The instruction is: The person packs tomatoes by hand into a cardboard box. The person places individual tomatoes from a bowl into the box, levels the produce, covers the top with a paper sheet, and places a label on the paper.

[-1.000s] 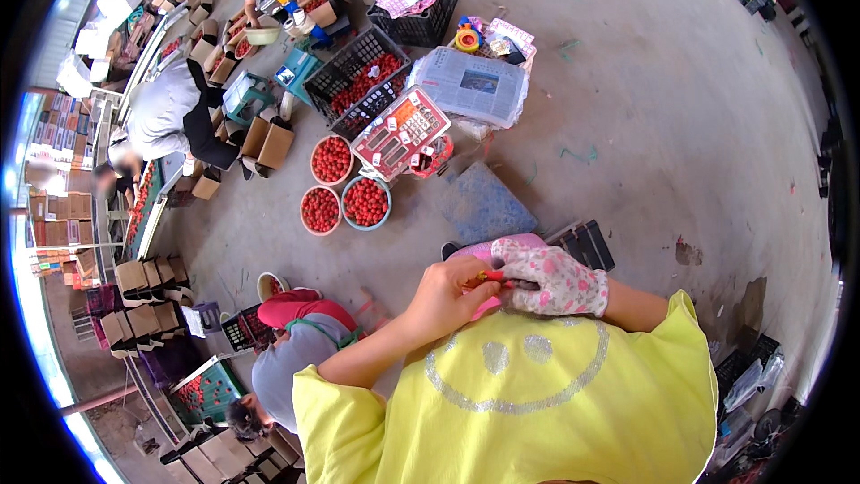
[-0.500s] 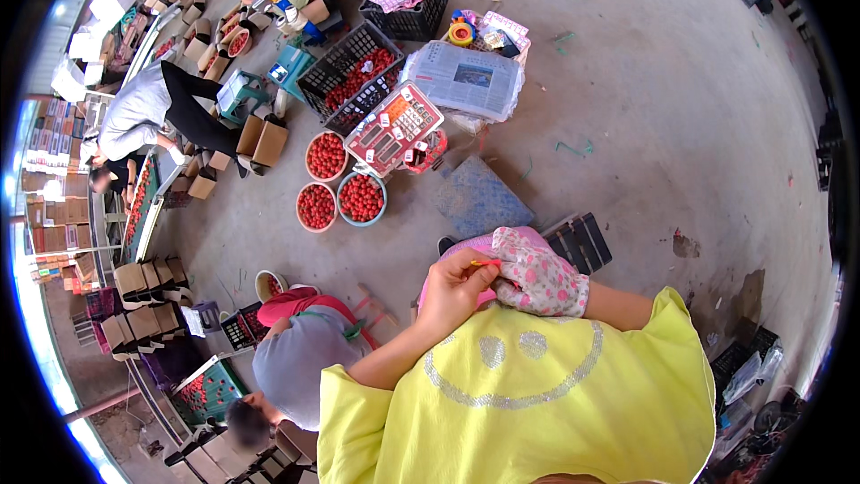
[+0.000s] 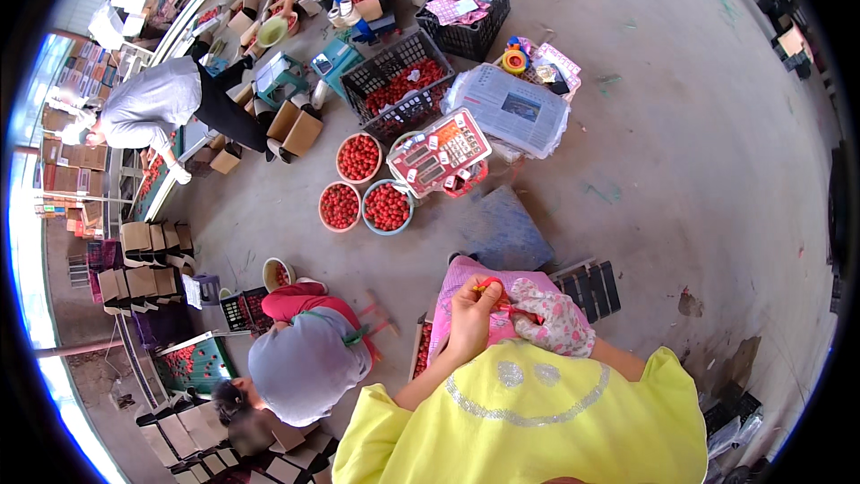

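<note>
My bare left hand (image 3: 472, 323) is closed in a pinch above my lap. Its thumb and fingers grip a small red and yellow looped thing (image 3: 490, 285), too small to name exactly. Just right of it is my right hand (image 3: 554, 321), in a white glove with a pink flower print. The gloved fingers are curled, and some red shows at their tips; what they hold is partly hidden. Both hands are over pink checked cloth (image 3: 452, 282) on my lap.
Ahead, three tubs of red fruit (image 3: 388, 208) stand by a red-and-white weighing scale (image 3: 439, 154) and a black crate (image 3: 399, 81). A blue board (image 3: 506, 229) and a dark slatted crate (image 3: 587, 290) lie before me. A person (image 3: 305, 358) sits at my left.
My hands have lowered and drawn slightly apart. The red thing now shows as a loop in my left fingers instead of a thin strip. The head view has shifted, so the surroundings sit differently.
</note>
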Action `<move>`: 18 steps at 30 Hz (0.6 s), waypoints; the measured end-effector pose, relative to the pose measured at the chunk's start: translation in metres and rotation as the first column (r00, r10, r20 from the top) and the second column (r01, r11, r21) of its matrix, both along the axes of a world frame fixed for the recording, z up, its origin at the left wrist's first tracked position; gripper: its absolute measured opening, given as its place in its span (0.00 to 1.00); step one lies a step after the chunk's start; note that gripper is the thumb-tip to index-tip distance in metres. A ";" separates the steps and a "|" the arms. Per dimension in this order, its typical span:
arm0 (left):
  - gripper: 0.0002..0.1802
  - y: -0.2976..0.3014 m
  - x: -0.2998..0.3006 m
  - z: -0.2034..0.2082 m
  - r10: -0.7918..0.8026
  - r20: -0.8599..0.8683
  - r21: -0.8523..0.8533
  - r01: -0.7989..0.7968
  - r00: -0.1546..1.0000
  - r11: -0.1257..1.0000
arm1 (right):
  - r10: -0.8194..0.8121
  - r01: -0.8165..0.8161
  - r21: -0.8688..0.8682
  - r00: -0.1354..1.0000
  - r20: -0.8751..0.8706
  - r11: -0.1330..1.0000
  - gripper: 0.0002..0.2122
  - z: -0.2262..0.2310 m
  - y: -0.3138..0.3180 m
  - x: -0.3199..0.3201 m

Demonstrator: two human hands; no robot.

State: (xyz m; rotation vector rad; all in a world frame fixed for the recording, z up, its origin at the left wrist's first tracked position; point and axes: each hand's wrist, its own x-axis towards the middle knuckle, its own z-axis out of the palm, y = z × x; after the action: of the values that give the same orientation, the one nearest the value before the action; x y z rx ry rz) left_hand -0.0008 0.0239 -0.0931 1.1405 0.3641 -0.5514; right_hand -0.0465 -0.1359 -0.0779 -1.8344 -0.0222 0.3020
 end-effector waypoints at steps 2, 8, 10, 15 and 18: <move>0.04 0.010 0.018 -0.007 0.053 -0.077 -0.041 -0.056 0.996 0.998 | 0.009 -0.011 -0.039 0.999 -0.042 0.999 0.13 -0.002 0.007 0.019; 0.03 0.086 0.116 -0.075 0.149 0.213 0.282 -0.207 0.966 0.937 | -0.065 0.067 -0.160 0.998 0.017 0.985 0.12 -0.031 0.050 0.089; 0.03 0.148 0.207 -0.085 0.639 0.017 0.050 -0.639 0.769 0.767 | -0.191 0.189 -0.121 0.982 -0.009 0.975 0.10 -0.054 0.064 0.097; 0.07 0.200 0.354 -0.120 0.055 0.181 0.448 -0.132 0.982 0.884 | -0.180 0.142 -0.132 0.920 -0.348 0.981 0.08 -0.070 0.105 0.182; 0.08 0.197 0.477 -0.187 0.062 0.196 0.459 -0.147 0.979 0.876 | -0.195 0.175 -0.086 0.890 -0.413 0.981 0.10 -0.074 0.128 0.219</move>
State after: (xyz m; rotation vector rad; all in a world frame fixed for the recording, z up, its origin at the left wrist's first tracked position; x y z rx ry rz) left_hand 0.4758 0.2210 -0.2803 1.6195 0.4173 -0.2638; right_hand 0.1726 -0.0078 -0.1519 -1.7670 0.4623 0.5607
